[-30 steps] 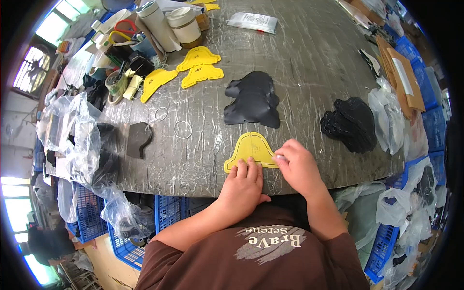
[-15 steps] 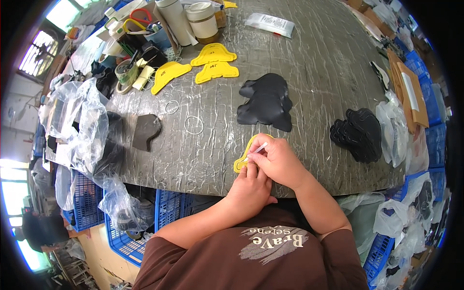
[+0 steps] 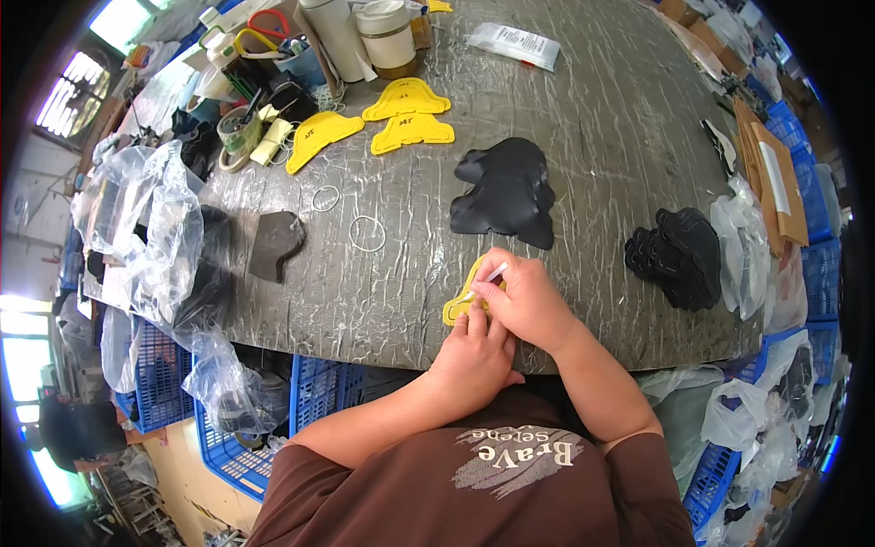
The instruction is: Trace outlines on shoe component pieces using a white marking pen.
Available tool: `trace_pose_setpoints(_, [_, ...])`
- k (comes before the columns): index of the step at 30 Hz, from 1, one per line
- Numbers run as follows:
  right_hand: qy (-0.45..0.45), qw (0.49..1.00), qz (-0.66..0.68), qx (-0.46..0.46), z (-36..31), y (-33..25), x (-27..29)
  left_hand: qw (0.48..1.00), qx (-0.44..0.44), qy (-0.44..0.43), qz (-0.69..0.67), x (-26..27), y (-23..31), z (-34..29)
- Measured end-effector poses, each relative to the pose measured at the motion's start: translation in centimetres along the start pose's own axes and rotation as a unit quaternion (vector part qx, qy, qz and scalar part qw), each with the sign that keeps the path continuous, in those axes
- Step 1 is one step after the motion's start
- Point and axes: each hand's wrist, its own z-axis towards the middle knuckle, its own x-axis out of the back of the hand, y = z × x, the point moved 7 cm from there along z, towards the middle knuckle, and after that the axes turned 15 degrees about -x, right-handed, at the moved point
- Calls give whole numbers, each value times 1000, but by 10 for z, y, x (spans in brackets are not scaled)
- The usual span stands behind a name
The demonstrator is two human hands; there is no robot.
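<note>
A yellow template (image 3: 451,314) with slots cut in it lies near the front edge of the table. My left hand (image 3: 474,360) rests on it, fingers stretched out and pressing it down. Pinched in my right hand (image 3: 530,305) is a slim white pen (image 3: 497,272), tilted, its lower end at the template. My right hand partly covers the template, and whatever lies beneath it is hidden. Just beyond my hands sits a stack of black cut pieces (image 3: 506,191). Another black stack (image 3: 679,260), with pale lines on it, is off to the right.
More yellow templates (image 3: 324,139) lie at the far left, near a white-lidded jar (image 3: 386,41) and a crowd of tools. Two rubber bands (image 3: 367,233) and a dark piece (image 3: 276,246) are on the left. Clear plastic bags (image 3: 164,237) hang over the left edge.
The pen and my right hand have shifted slightly along the template. My left hand stays pressed on it. The whole view has moved a little.
</note>
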Motion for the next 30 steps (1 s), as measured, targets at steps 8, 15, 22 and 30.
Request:
trace_pose_setpoints(8, [29, 1000, -5, 3, 12, -1, 13, 1000, 7, -7, 14, 1, 0, 1])
trace_pose_setpoints(15, [61, 998, -12, 12, 16, 0, 17, 1000, 7, -25, 8, 1, 0, 0])
trace_pose_setpoints(22, [93, 995, 23, 1, 19, 2, 24, 1000, 9, -22, 6, 1, -1, 0])
trace_pose_setpoints(30, [112, 993, 41, -21, 21, 9, 30, 1000, 11, -16, 1, 2, -1, 0])
